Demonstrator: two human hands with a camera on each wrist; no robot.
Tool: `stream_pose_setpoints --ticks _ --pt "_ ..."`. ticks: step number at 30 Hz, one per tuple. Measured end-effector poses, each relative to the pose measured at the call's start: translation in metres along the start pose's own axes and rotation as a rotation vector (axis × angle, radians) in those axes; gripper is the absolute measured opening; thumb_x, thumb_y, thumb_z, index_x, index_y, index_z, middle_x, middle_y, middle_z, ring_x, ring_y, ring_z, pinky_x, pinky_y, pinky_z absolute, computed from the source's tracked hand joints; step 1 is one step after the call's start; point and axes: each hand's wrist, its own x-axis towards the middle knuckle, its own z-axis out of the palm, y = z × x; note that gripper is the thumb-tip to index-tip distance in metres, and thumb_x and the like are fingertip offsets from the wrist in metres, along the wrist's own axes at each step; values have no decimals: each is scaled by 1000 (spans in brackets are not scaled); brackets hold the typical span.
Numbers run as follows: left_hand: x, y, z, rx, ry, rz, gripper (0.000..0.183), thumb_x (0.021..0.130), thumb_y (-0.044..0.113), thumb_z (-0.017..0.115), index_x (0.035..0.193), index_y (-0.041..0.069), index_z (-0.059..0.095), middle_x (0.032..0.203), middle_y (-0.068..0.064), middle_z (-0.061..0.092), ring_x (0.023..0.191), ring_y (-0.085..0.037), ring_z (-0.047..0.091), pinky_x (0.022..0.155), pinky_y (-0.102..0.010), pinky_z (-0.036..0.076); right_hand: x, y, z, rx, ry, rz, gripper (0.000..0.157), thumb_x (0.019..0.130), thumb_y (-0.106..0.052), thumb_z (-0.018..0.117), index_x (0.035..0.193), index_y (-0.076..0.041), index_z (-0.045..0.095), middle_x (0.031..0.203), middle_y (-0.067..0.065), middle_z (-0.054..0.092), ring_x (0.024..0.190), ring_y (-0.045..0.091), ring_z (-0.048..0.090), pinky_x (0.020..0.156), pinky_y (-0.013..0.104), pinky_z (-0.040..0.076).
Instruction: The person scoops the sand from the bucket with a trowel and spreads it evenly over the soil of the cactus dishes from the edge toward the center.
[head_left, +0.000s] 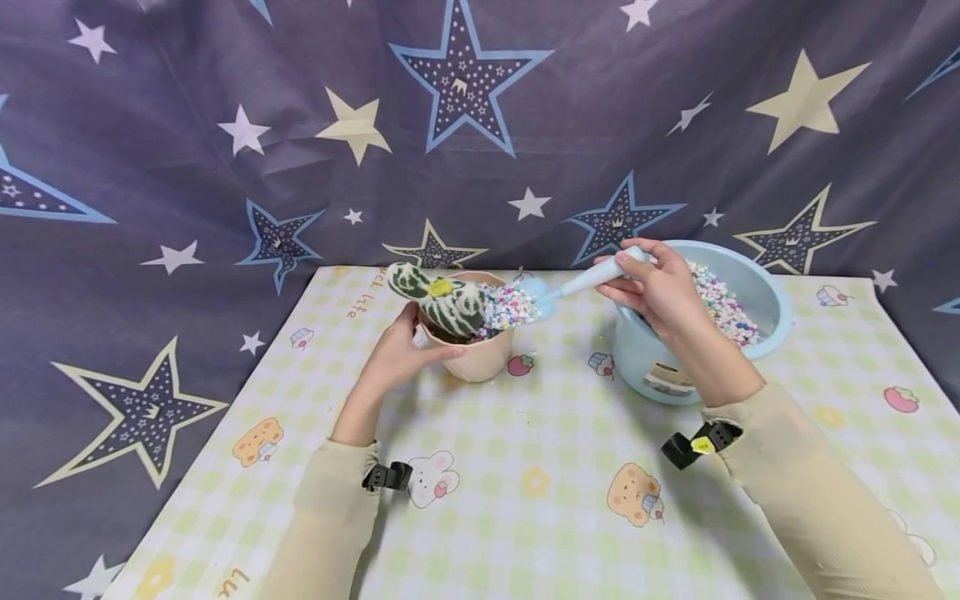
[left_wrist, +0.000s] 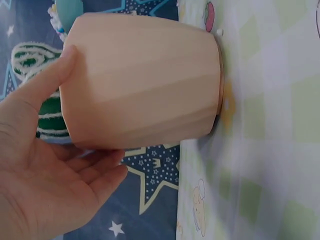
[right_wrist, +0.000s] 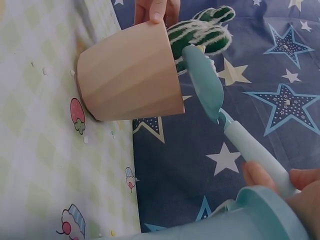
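Observation:
A blue toy-like scoop loaded with colourful small pellets tilts over the right side of a beige flower pot. My right hand grips its pale handle between thumb and fingers. With the thumb in front near the rim and the fingers round the side, my left hand holds the flower pot, which stands on the table. A green-and-white striped knitted cactus with a yellow flower leans left inside it. The cactus hides much of the pot's inside.
To the right stands a light blue bucket holding many more colourful pellets, partly behind my right hand. A checked cloth with cartoon prints covers the table. Behind it hangs a dark star-patterned curtain.

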Motion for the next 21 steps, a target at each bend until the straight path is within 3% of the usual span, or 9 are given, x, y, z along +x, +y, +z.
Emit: stream_pose_setpoints --ticks 6,12,17,21 --pt "-2 9 10 41 74 -50 89 74 42 87 141 5 41 129 -18 57 125 -34 53 113 -50 41 1 -1 4 -69 33 -10 16 103 -10 52 116 -14 45 88 -2 77 76 11 76 74 25 62" --pt "-7 18 20 89 130 -116 111 72 52 85 156 7 27 155 -18 43 142 -37 42 118 -51 37 3 -2 4 -64 51 -19 17 102 -10 53 117 -14 43 86 -3 77 74 11 75 72 24 62" --pt "-7 22 24 132 141 -146 114 72 57 84 155 5 25 155 -19 41 141 -37 43 116 -52 38 5 -4 7 -73 72 -40 16 102 -9 53 114 -14 43 84 -3 77 72 10 75 71 24 62" --pt "-6 19 20 105 118 -117 114 73 52 84 156 3 23 156 -21 38 143 -38 40 119 -52 35 5 -4 9 -114 85 -59 15 102 -8 52 113 -13 43 82 -6 76 70 9 74 69 23 62"
